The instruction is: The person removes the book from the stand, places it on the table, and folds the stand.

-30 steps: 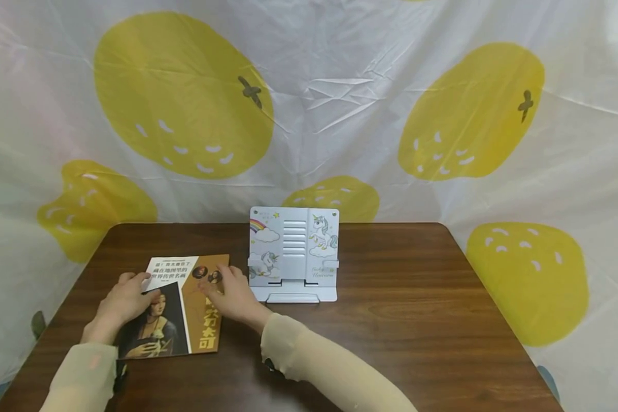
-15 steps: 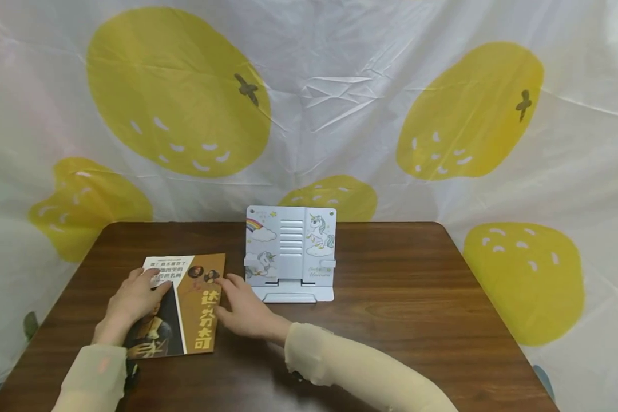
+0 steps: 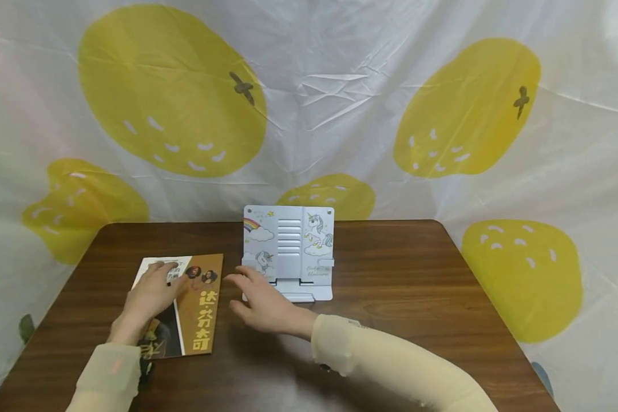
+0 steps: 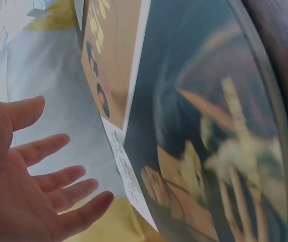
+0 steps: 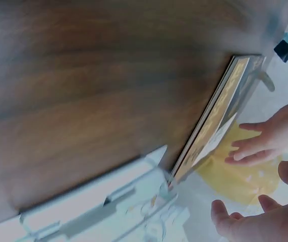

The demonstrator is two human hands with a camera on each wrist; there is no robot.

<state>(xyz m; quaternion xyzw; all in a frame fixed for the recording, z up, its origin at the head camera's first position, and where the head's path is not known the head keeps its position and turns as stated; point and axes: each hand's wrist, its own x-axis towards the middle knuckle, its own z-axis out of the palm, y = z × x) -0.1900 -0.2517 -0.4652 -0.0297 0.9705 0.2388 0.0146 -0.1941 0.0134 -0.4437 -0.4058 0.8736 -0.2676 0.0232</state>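
A book [image 3: 201, 320] with a brown, white and dark painted-portrait cover lies flat on the left of the table. Over its upper left part hovers my left hand [image 3: 151, 292], hiding some of the cover; in the left wrist view its fingers [image 4: 58, 179] are spread and apart from the book. My right hand [image 3: 268, 303] is in the air between the book and a white unicorn-print book stand [image 3: 290, 260], fingers loosely bent around nothing. The stand is upright, and the hand hides its lower left corner. In the right wrist view, thumb and fingers [image 5: 234, 222] are apart.
The brown wooden table [image 3: 391, 309] extends to the right of the stand. Behind its far edge hangs a white curtain [image 3: 329, 114] printed with yellow fruit. Dark straps show under both sleeves.
My right hand has let go of the book's right side and drawn away to the right. My left hand has lifted and shifted right over the cover. The book and stand stay in place.
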